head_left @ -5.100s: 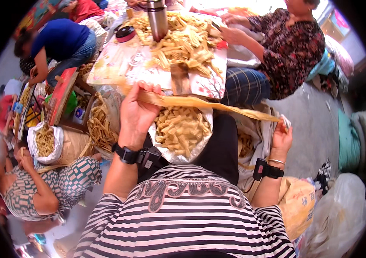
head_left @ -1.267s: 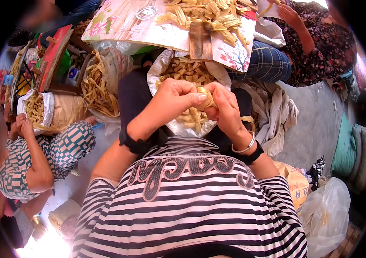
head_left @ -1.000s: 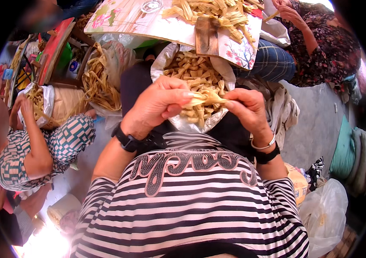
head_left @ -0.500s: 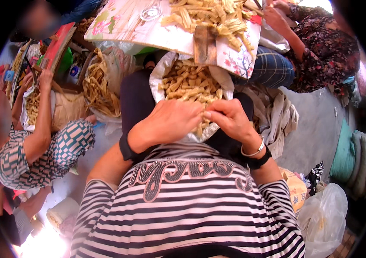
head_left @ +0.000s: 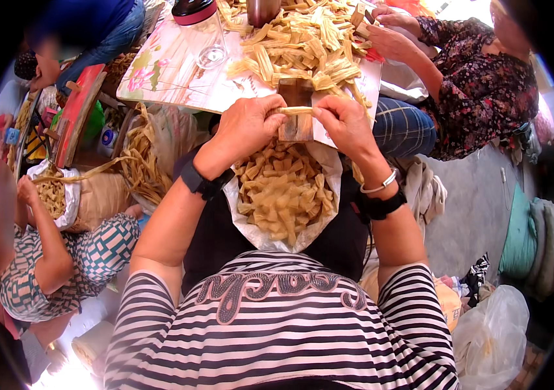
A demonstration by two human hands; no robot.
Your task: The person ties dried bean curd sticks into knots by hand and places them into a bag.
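Note:
A short pale yellow strip (head_left: 297,110), which looks like dried bean curd stick, is stretched level between my two hands. My left hand (head_left: 250,123) pinches one end of it and my right hand (head_left: 347,125) pinches the other. Directly below the strip, a dark wooden block (head_left: 295,130) juts from the near edge of the table. Between my knees stands a white sack (head_left: 291,246), its mouth full of short cut pieces (head_left: 283,195) of the same yellow stuff. On the table, past the block, lies a heap of longer yellow strips (head_left: 309,45).
The patterned table (head_left: 173,71) holds a clear jar (head_left: 205,39) with a dark lid. At the right sits a person in a dark floral top (head_left: 478,84). Another person in checkered clothes (head_left: 105,227) is at the left, beside a bag of long strips (head_left: 144,156). A plastic bag (head_left: 491,331) lies lower right.
Both my hands have moved away from me, from over the sack up to the wooden block, and now hold a strip out straight. More of the sack's pieces and the jar now show.

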